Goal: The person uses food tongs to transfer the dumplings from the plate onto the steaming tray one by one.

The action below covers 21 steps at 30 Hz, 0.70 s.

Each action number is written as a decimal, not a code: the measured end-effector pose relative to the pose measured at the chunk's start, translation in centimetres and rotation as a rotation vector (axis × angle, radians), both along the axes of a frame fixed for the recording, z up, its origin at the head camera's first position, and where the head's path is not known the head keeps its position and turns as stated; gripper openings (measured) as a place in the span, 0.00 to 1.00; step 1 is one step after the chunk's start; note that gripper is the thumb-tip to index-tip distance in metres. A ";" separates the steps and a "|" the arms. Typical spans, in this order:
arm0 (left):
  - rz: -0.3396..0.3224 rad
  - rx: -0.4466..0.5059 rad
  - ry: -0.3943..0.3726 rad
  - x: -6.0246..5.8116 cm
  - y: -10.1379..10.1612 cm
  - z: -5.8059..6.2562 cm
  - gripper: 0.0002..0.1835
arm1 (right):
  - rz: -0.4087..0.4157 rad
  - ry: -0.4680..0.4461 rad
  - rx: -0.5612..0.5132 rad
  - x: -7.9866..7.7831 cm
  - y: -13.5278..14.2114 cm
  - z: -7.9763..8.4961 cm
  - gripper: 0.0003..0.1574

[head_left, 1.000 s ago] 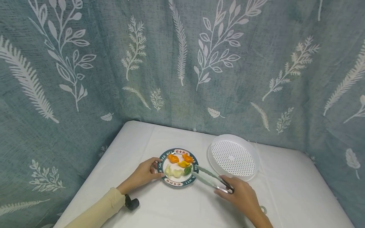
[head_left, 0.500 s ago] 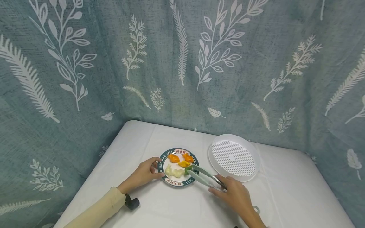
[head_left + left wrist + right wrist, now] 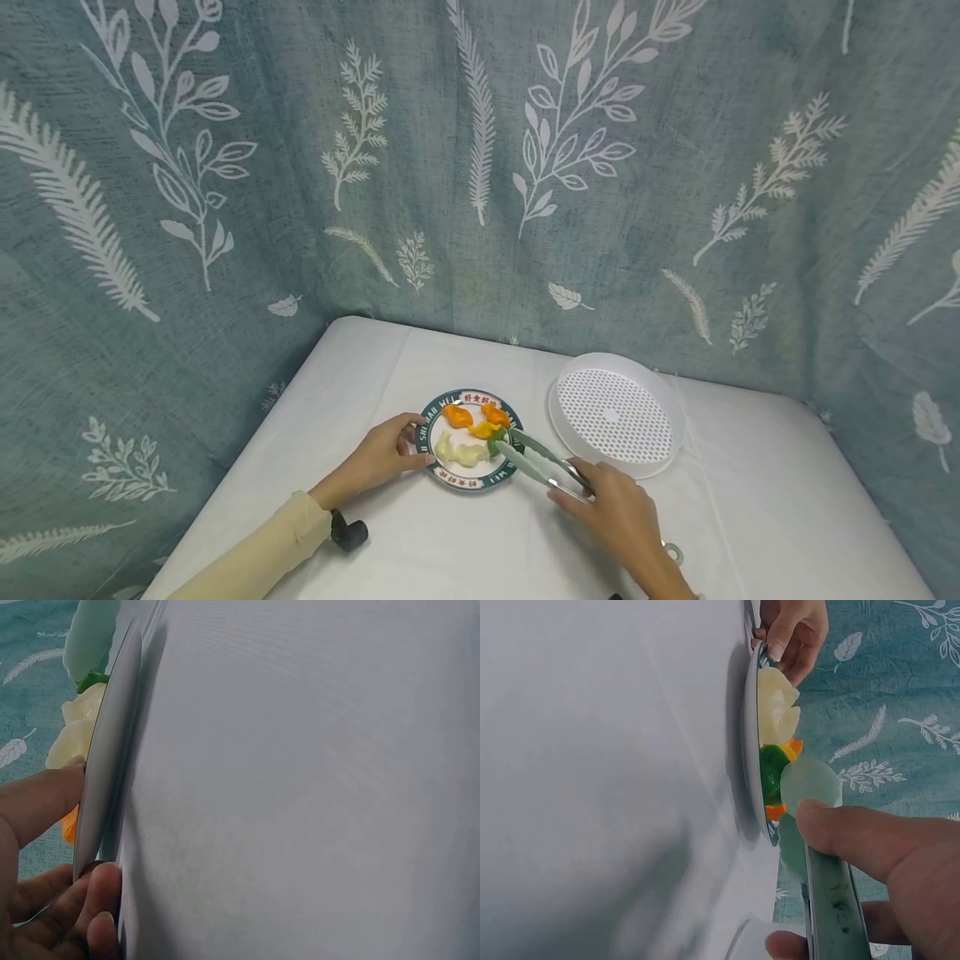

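Note:
My left hand (image 3: 378, 460) grips the near-left rim of a round plate (image 3: 459, 479) with a dark green lettered border. In the left wrist view the thumb (image 3: 45, 796) lies over the rim and the other fingers are under it. On the plate are two orange dumplings (image 3: 456, 417), a yellow one (image 3: 483, 430), pale ones (image 3: 470, 455) and a green dumpling (image 3: 774, 774). My right hand (image 3: 618, 504) holds tongs (image 3: 522, 463) with pale green tips. Those tips stand slightly apart right at the green dumpling, over the plate's right side.
Right of the plate stands a round white steamer tray (image 3: 611, 417) with a perforated bottom, behind my right hand. A white cloth covers the table (image 3: 450, 550). Green leaf-patterned curtains (image 3: 450, 167) rise along its back and sides. A black device (image 3: 348, 534) sits at my left wrist.
My right hand has moved left with the tongs, bringing their tips from the plate's right edge to the green dumpling, which has shifted slightly towards the yellow one. The left hand stays on the rim.

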<state>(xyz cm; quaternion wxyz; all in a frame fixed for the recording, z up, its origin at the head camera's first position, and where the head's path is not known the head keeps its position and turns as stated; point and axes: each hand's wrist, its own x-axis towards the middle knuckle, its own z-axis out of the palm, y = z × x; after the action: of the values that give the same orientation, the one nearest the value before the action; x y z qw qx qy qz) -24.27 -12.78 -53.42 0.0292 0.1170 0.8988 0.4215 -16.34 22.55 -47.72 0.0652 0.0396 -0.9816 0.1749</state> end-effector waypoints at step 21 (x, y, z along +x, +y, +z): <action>0.009 0.002 0.005 -0.1 0.0 -0.5 0.35 | -0.053 -0.061 -0.015 0.8 -2.7 0.3 0.32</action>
<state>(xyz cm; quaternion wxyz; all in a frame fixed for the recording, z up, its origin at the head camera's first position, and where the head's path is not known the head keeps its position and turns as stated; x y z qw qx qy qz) -24.42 -12.74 -53.90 0.0248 0.1143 0.8990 0.4221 -15.49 19.82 -47.38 0.0404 0.0076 -0.9825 0.1817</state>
